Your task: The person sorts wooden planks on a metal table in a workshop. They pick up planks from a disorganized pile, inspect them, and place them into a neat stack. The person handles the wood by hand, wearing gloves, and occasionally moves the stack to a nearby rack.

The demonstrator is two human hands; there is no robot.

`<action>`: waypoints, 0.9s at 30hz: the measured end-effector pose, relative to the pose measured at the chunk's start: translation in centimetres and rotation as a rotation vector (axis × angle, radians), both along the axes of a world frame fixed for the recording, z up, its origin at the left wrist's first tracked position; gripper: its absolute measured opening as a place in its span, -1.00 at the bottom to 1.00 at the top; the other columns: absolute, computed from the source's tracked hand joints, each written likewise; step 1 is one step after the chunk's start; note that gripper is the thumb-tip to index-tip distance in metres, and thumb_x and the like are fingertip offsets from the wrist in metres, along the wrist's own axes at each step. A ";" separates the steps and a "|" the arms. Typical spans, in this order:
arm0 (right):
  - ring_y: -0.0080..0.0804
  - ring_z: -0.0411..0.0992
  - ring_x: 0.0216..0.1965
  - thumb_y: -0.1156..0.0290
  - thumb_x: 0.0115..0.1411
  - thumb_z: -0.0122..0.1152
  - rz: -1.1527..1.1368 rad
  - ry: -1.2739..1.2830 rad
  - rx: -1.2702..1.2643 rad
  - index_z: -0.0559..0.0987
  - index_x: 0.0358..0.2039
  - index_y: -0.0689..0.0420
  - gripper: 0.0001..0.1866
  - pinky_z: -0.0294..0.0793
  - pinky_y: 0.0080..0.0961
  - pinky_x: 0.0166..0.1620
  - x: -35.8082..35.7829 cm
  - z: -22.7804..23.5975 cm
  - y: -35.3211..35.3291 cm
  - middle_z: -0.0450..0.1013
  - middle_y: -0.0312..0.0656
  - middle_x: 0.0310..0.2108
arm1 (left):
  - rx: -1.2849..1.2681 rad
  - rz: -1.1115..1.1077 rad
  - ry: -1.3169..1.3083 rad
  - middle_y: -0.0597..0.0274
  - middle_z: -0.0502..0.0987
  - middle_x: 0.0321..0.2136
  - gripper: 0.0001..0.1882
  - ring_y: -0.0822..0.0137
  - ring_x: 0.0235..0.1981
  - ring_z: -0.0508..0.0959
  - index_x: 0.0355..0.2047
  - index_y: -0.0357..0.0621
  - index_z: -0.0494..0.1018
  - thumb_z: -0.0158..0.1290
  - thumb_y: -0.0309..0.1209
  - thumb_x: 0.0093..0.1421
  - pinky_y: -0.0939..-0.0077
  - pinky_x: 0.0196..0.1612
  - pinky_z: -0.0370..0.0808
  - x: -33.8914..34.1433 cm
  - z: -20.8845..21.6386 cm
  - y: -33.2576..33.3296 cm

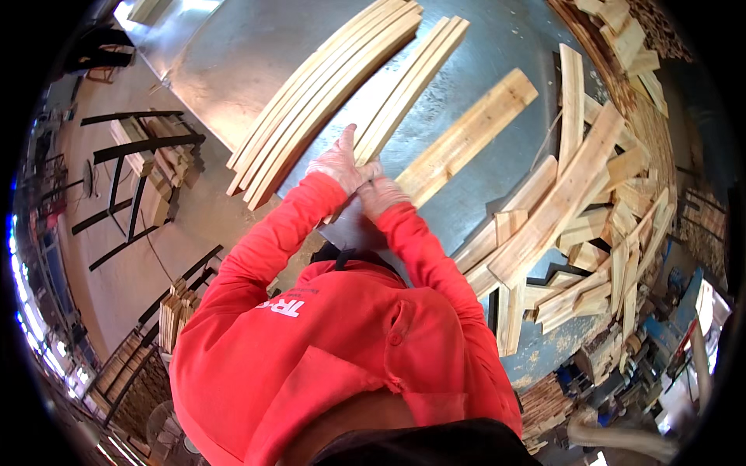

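Note:
A pair of long wooden slats point(412, 89) lies side by side on the metal table, pointing away from me. At their near end, my left hand point(334, 161) holds the left side, one digit stretched up along the wood and the other fingers partly hidden. My right hand point(381, 196) is close against the left one at the same end, blurred, so its grip is unclear. To the left rests a row of several curved slats point(330, 97), stacked edge to edge. On the right a single flat board point(470, 136) lies apart, its near end beside my right hand.
The metal table point(256, 39) stretches ahead. A loose heap of wood offcuts point(590, 225) covers its right side, some leaning over others. On the floor at left stands a black metal rack point(128, 175) with stacked wood pieces. More wood bundles point(177, 311) stand at lower left.

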State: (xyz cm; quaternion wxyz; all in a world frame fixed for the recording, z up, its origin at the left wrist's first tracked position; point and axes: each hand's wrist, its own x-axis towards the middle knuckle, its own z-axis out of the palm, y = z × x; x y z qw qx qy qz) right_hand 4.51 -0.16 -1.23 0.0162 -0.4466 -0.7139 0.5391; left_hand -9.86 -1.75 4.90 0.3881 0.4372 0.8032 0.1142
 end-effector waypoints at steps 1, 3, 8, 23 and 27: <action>0.01 0.43 0.03 0.07 0.27 0.04 0.032 0.043 -0.097 0.25 0.28 0.12 -0.36 0.39 -0.28 0.08 0.8 -0.3 0.7 0.45 0.17 -0.01 | -0.138 0.053 -0.011 -0.22 0.38 0.13 -0.03 -0.07 0.09 0.46 0.35 -0.19 -0.03 0.11 0.07 0.11 0.22 0.13 0.40 -0.2 0.9 0.6; 0.06 0.41 0.06 0.10 0.28 0.05 0.053 0.012 -0.018 0.25 0.27 0.18 -0.36 0.37 -0.25 0.12 2.4 0.6 1.4 0.43 0.18 0.03 | -0.081 0.060 0.055 -0.22 0.41 0.09 -0.07 -0.11 0.04 0.49 0.33 -0.15 0.01 0.12 0.05 0.09 0.19 0.08 0.43 -0.2 -0.3 -0.4; -0.05 0.39 0.11 0.07 0.25 0.14 -0.459 0.065 0.309 0.22 0.28 0.24 -0.28 0.37 -0.28 0.14 5.1 1.1 1.6 0.37 0.10 0.13 | -0.129 0.001 0.124 -0.19 0.48 0.02 -0.11 -0.09 0.01 0.52 0.32 -0.22 0.03 0.09 0.02 0.13 0.18 0.06 0.45 -1.6 2.3 -0.2; -0.01 0.21 0.27 0.12 -0.10 0.48 -0.279 -0.124 -0.204 -0.35 0.37 0.29 0.34 0.19 -0.43 0.29 -7.9 3.3 2.7 0.12 0.23 0.29 | 0.220 0.355 0.497 -0.08 0.58 -0.13 -0.35 0.07 -0.03 0.53 -0.02 -0.25 0.49 -0.10 0.14 0.28 0.29 0.07 0.42 -16.3 1.7 -1.4; 0.12 0.38 0.12 0.01 0.09 0.27 -0.208 -0.143 0.007 -0.45 0.39 0.11 0.22 0.30 -0.34 0.21 -14.1 0.9 0.1 0.35 0.25 0.12 | 0.036 0.177 0.167 -0.19 0.52 -0.02 -0.09 -0.05 0.12 0.44 0.04 -0.23 0.48 -0.44 0.36 0.25 0.31 0.21 0.24 -21.3 -2.4 -3.0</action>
